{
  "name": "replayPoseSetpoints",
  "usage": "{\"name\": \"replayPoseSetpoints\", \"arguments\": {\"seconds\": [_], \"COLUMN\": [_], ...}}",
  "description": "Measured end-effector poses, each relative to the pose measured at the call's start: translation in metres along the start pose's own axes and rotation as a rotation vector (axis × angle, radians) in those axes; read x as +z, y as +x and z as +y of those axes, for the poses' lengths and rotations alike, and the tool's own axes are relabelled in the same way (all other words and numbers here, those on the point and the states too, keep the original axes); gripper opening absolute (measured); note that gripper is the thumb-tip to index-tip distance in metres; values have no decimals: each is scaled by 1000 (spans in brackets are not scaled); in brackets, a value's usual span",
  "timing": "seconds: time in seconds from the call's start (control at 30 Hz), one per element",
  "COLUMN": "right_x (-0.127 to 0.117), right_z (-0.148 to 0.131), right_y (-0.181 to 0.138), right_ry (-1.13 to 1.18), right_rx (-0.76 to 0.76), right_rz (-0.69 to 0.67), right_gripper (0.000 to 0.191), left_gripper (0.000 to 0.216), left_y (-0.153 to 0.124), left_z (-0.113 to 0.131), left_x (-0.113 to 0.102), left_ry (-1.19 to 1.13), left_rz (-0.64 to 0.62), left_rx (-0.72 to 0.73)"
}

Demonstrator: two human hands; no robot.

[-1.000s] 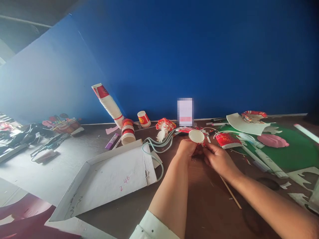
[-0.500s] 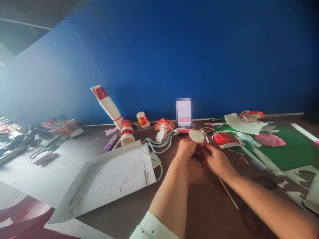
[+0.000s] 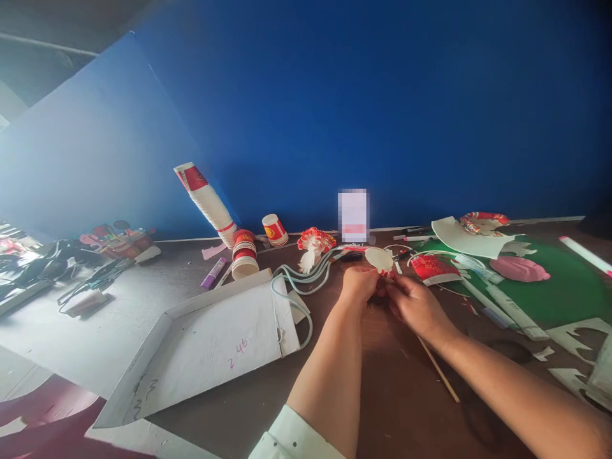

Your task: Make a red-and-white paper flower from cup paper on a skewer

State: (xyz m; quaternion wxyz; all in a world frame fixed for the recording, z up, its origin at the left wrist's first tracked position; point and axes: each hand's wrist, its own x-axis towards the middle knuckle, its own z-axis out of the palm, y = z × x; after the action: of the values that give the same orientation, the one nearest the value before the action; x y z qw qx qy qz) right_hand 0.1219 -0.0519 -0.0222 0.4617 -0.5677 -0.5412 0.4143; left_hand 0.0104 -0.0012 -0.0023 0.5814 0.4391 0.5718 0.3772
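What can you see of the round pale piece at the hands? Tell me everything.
The round piece is a pale cream disc, paper-like in look, with a plain face and red-and-white bits at its lower edge. It is tilted, its face toward the camera, just beyond the left hand and right hand, which come together near that edge. The exact grip on it is hidden.

I am reading pink handwritten digits (image 3: 241, 346), "2" and "46", on the white box (image 3: 201, 357) left of the left hand (image 3: 359, 284). Dark squiggles (image 3: 152, 386) on it and the pixelated card (image 3: 353, 213) ahead of that hand are proving illegible.
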Motion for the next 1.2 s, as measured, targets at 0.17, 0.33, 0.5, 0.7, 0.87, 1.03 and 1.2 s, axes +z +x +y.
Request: {"name": "replayPoseSetpoints", "arguments": {"seconds": [0.17,0.33,0.5,0.7,0.87,1.03,1.2], "right_x": [0,0,1,3,2,1,1], "right_z": [-3,-3,-9,-15,-18,-22,-18], "right_y": [-1,-1,-4,-5,-5,-6,-4], "right_ry": [-2,-45,31,194,245,278,348], "right_rx": [32,16,66,128,140,168,175], "right_rz": [-11,-10,-15,-38,-42,-39,-52], "right_gripper": [33,39,50,48,51,55,51], "left_gripper": [21,22,19,16,14,16,17], "left_y": [-4,-7,-5,-1,-4,-6,-8], "left_z": [4,7,4,0,4,5,8], "left_x": [0,0,-1,-2,-2,-1,0], "left_ry": [-39,-65,-179,-201,-242,-235,-262], "left_rz": [13,23,-23,-37,-32,-3,47], "left_rx": [-21,-27,-33,-39,-56,-54,-59]}}
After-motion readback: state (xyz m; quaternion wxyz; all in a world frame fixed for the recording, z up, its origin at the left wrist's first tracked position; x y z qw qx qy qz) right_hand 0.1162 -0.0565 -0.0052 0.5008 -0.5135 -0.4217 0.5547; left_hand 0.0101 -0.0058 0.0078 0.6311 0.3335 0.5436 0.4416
